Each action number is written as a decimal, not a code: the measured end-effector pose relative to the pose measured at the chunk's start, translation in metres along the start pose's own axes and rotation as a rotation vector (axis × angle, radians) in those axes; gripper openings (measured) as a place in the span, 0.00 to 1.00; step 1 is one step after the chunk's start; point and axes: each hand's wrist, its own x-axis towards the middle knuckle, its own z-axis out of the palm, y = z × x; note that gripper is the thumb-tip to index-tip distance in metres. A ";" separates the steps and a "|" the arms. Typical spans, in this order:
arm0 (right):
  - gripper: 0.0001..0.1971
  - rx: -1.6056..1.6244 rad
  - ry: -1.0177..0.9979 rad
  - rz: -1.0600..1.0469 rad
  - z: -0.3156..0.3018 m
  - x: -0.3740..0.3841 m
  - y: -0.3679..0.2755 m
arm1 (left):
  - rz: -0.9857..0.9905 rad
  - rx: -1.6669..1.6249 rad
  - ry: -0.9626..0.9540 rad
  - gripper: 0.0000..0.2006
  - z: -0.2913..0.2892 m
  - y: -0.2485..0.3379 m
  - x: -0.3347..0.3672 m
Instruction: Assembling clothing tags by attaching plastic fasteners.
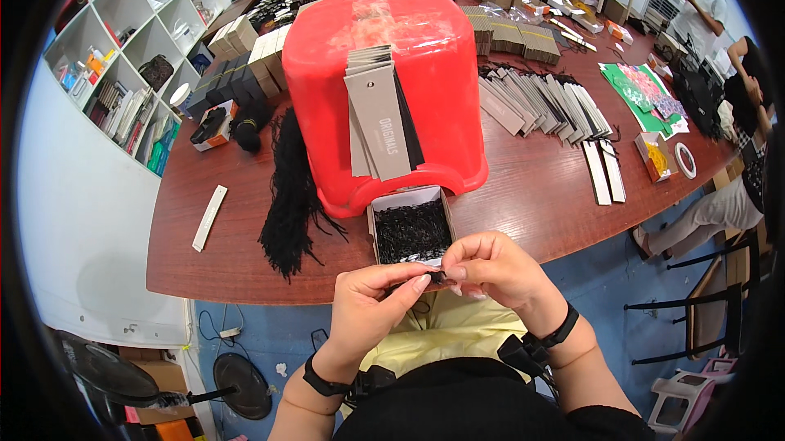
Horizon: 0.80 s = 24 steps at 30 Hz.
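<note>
My left hand [378,303] and my right hand [496,275] meet at the table's front edge, both with fingers pinched together. Between them is a small piece of black cord [437,276], partly hidden by the fingertips. Just beyond my hands sits an open cardboard box [372,238] filled with small black wire-like pieces [415,228]. A red plastic stool [441,73] stands on the table behind the box. Against its near side rests a fanned stack of long grey hang tags [380,126], with some black ones among them. A thick bundle of black cords [290,204] lies left of the stool.
One pale strip tag [210,218] lies at left on the wooden table [196,273]. Rows of grey tags [544,101] spread at right, near a small box of yellow pieces [657,155] and a tape roll [685,160]. Other people [703,3] are around the table.
</note>
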 end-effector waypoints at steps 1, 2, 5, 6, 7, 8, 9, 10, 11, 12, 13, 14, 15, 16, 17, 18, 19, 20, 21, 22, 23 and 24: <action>0.05 0.002 -0.006 0.000 0.000 -0.001 -0.001 | -0.004 0.031 0.011 0.08 -0.001 -0.002 0.000; 0.05 0.003 -0.011 0.000 0.000 -0.001 -0.001 | -0.008 0.062 0.022 0.07 -0.002 -0.003 0.000; 0.04 -0.087 0.024 -0.114 0.005 0.000 0.001 | 0.029 0.012 0.057 0.06 -0.001 -0.003 0.000; 0.04 -0.087 0.023 -0.113 0.005 0.001 0.003 | 0.029 0.012 0.059 0.06 -0.001 -0.003 0.000; 0.04 -0.100 0.096 -0.225 0.006 0.001 0.006 | -0.008 -0.001 0.077 0.06 -0.002 -0.003 -0.001; 0.03 -0.112 0.168 -0.336 0.006 0.002 0.008 | -0.044 -0.014 0.095 0.06 -0.002 -0.003 -0.001; 0.03 -0.114 0.169 -0.337 0.005 0.002 0.009 | -0.043 -0.015 0.094 0.06 -0.002 -0.003 -0.002; 0.03 -0.128 0.184 -0.307 0.004 0.002 0.010 | -0.026 -0.012 0.098 0.06 -0.001 -0.003 -0.002; 0.03 -0.142 0.200 -0.277 0.003 0.002 0.012 | -0.008 -0.009 0.102 0.06 0.000 -0.003 -0.002; 0.03 -0.142 0.202 -0.276 0.004 0.001 0.014 | -0.009 -0.009 0.101 0.06 0.000 -0.003 -0.002; 0.03 -0.175 0.228 -0.363 0.006 0.001 0.018 | 0.003 -0.005 0.093 0.06 -0.001 -0.003 -0.002; 0.03 -0.209 0.255 -0.449 0.007 0.001 0.020 | 0.015 0.000 0.085 0.06 -0.002 -0.003 -0.001; 0.03 -0.208 0.254 -0.446 0.009 0.000 0.020 | 0.013 0.000 0.088 0.06 -0.002 -0.004 -0.001; 0.03 -0.425 0.314 -0.614 0.013 -0.002 0.018 | 0.052 0.016 0.116 0.06 -0.001 -0.006 -0.001; 0.04 -0.645 0.373 -0.780 0.016 -0.004 0.016 | 0.091 0.031 0.143 0.06 -0.001 -0.008 0.000; 0.05 -0.633 0.391 -0.811 0.021 -0.004 0.016 | 0.090 0.030 0.142 0.06 -0.002 -0.010 0.000; 0.05 -0.634 0.393 -0.811 0.023 -0.004 0.017 | 0.103 0.021 0.138 0.06 -0.002 -0.013 0.001; 0.05 -0.653 0.372 -0.812 0.024 -0.004 0.016 | 0.116 0.012 0.135 0.07 -0.003 -0.015 0.001; 0.05 -0.670 0.351 -0.812 0.024 -0.005 0.017 | 0.113 0.012 0.134 0.07 -0.003 -0.015 0.000; 0.05 -0.669 0.354 -0.810 0.024 -0.004 0.017 | 0.083 -0.015 0.125 0.07 -0.005 -0.015 0.000; 0.05 -0.676 0.341 -0.781 0.022 -0.003 0.017 | 0.053 -0.040 0.115 0.07 -0.005 -0.015 0.000; 0.05 -0.683 0.330 -0.751 0.021 -0.002 0.017 | 0.050 -0.041 0.114 0.07 -0.005 -0.014 0.000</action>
